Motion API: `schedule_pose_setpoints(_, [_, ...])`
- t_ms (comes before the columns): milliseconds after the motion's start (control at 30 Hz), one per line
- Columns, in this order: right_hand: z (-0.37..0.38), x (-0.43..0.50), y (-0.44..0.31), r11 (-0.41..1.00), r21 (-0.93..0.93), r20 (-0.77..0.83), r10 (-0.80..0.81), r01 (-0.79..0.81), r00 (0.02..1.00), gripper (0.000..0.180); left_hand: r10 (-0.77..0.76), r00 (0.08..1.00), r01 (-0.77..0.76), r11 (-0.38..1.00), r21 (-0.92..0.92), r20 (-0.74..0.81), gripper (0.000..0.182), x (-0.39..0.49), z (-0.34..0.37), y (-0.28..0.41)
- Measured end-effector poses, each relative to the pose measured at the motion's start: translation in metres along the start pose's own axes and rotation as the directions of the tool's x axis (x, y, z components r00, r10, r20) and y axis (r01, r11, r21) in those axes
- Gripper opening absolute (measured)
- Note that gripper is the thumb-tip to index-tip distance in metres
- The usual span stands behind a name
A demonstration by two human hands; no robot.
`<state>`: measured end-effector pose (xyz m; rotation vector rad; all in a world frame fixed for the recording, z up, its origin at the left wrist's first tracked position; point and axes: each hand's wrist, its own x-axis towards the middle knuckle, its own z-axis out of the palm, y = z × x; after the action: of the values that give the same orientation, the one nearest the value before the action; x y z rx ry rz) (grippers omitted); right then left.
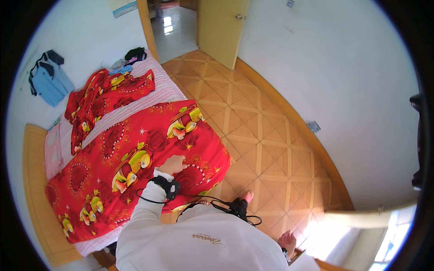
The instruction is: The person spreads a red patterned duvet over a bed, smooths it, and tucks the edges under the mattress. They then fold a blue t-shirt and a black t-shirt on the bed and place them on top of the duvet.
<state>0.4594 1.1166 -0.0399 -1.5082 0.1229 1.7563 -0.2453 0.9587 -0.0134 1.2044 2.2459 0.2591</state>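
My left hand [172,164] rests on the red floral bedding [156,140], near the bed's edge. Its fingertips are too indistinct to show whether they pinch the cloth. A black device is strapped round that wrist, and a black cable runs from it. The bedding lies spread over the near part of the bed, with small creases. My right hand [287,240] is away from the bed at the lower right, its fingers apart and nothing in them. A second red patterned cloth [101,95] lies bunched on the striped pink sheet [166,79] at the far side.
A wooden headboard [37,189] stands at the left. Small garments [121,69] and a black item [135,55] lie by the wall, where a blue garment [54,81] hangs. An open door [220,30] is beyond the tiled floor [257,135]. A pink pillow [53,149] lies near the headboard.
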Motion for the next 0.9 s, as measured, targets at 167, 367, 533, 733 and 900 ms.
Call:
schedule_pose_setpoints(167, [0.088, 0.109, -0.161, 0.990, -0.070, -0.033, -0.125, 0.122, 0.992, 0.021, -0.097, 0.924, -0.003, 0.965, -0.261, -0.369, 0.044, 0.056, -0.008, 0.058])
schedule_pose_setpoints(367, [0.387, 0.240, -0.331, 0.845, -0.425, 0.447, -0.117, 0.326, 0.887, 0.027, -0.340, 0.890, 0.246, 0.919, -0.308, -0.303, 0.042, 0.055, 0.038, 0.134])
schedule_pose_setpoints(533, [0.658, 0.267, -0.276, 0.697, -0.583, 0.636, 0.072, 0.418, 0.768, 0.032, -0.656, 0.711, 0.544, 0.741, -0.393, -0.253, 0.042, 0.011, 0.079, 0.172])
schedule_pose_setpoints(733, [0.843, 0.234, -0.107, 0.528, -0.735, 0.678, 0.566, 0.425, 0.469, 0.036, -0.947, 0.318, 0.805, 0.299, -0.512, -0.053, 0.043, 0.008, 0.128, 0.198])
schedule_pose_setpoints(900, [0.954, 0.228, -0.053, 0.311, -0.867, 0.487, 0.689, 0.388, 0.536, 0.037, -0.937, 0.349, 0.698, 0.282, -0.658, -0.030, 0.043, 0.108, 0.117, 0.190])
